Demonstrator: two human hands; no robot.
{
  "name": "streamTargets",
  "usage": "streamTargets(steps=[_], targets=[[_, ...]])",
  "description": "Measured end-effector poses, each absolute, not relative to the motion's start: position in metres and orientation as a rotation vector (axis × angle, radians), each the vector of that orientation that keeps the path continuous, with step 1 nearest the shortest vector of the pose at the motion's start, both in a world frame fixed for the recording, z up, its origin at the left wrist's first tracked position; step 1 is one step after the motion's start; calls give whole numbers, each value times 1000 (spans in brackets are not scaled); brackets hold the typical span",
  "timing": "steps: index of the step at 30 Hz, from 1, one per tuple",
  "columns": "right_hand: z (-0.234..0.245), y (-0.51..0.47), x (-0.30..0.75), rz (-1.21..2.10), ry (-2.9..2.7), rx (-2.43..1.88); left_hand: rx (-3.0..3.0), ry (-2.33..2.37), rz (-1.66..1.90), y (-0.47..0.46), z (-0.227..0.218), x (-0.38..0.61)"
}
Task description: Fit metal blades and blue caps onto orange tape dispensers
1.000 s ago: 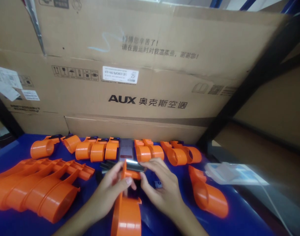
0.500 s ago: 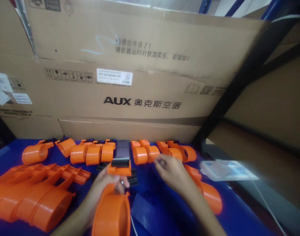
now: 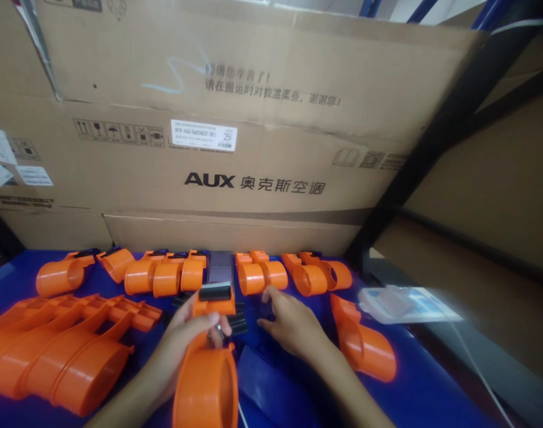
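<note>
An orange plastic tape dispenser (image 3: 204, 386), with a wide round hub and a black roller (image 3: 215, 293) at its head, is in my left hand (image 3: 195, 327). The thumb lies across its neck, and a small shiny metal part shows by the fingertips. Just right of it, above the blue surface, my right hand (image 3: 289, 318) is bent with thumb and forefinger apart and nothing seen between them. Several black rods (image 3: 238, 324) lie behind the left hand, partly hidden by it. Beyond the held dispenser's head is a blurred grey patch (image 3: 220, 267).
Nested orange dispenser bodies (image 3: 88, 368) lie at left. More orange dispensers (image 3: 167, 279) line the back, before a big cardboard box (image 3: 262, 226). One orange body (image 3: 367, 348) and a clear plastic package (image 3: 405, 303) are at right. A dark rack post (image 3: 400, 190) slants upward there.
My right hand has moved left toward the held dispenser, its thumb and forefinger parting from a closed curl. The left hand keeps its hold. The view has shifted slightly.
</note>
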State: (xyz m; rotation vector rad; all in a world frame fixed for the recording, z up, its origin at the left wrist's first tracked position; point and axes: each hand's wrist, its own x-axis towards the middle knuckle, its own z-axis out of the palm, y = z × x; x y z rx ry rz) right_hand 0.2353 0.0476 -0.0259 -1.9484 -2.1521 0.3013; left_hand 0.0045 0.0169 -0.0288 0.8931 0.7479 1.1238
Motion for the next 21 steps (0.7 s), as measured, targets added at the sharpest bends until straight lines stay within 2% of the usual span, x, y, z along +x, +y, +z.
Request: streamTargets(steps=[4, 9, 16, 21], targets=[[-16, 43, 228, 344, -2201, -1694, 932, 740, 1138, 21, -35, 5], [-6, 32, 218, 363, -1816, -1164, 1001, 757, 1127, 23, -38, 5], [-19, 19, 197, 801, -1588, -1021, 1077, 745, 1126, 21, -37, 7], [-22, 17, 185, 748, -1390, -1050, 1074, 737, 1134, 21, -39, 8]])
